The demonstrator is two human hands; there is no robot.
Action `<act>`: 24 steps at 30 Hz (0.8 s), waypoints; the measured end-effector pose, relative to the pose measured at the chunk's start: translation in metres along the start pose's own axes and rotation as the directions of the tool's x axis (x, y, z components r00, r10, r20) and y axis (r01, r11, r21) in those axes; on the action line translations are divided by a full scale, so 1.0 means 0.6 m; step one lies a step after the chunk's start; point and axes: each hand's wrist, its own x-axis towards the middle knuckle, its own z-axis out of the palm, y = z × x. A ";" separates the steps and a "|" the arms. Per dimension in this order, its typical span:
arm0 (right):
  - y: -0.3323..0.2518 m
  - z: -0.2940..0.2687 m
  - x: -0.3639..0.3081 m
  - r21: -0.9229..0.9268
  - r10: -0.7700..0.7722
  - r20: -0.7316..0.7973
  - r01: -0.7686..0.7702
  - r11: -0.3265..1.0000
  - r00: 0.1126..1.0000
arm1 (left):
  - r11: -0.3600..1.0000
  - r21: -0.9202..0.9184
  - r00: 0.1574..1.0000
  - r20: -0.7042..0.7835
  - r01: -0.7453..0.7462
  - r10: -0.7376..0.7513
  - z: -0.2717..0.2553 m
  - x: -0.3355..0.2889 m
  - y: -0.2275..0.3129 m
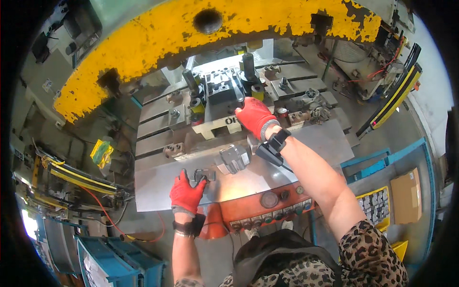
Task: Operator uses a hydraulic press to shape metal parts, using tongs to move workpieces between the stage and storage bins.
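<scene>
My right hand (256, 115), in a red glove, is closed round the near end of a long grey metal hand tool (237, 90). The tool's far end reaches into the die (224, 86), over dark blocks with bright metal on them; its exact tip is hard to make out. Lower left, my left hand (186, 191), also red-gloved, has thumb and forefinger spread at the near-left side of a small grey metal part (206, 175). The thumb seems to touch it. Right of that part, several similar metal parts (233, 159) sit in a cluster on the bare metal plate (160, 184).
A chipped yellow press beam (158, 36) spans above the die. Dark guide posts (248, 67) stand at the die's back. An orange control panel (267, 205) with buttons lies at the near edge. Yellow-black guard bars (394, 95) flank the right; a yellow tray (375, 208) holds metal parts.
</scene>
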 end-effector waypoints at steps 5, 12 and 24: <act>-0.005 -0.019 -0.005 -0.365 -0.099 0.048 0.110 0.925 0.994 | 0.996 -0.090 1.000 -0.006 0.013 -0.013 -0.010 -0.007 -0.007; 0.133 -0.112 -0.181 -0.258 -0.339 -0.223 0.280 0.925 0.914 | 0.922 -0.360 0.970 -0.136 0.142 -0.202 -0.062 -0.066 -0.066; 0.549 -0.060 -0.662 0.445 0.661 -0.180 -0.539 0.715 0.728 | 0.433 -0.857 0.932 0.135 0.280 -0.336 0.260 -0.263 -0.271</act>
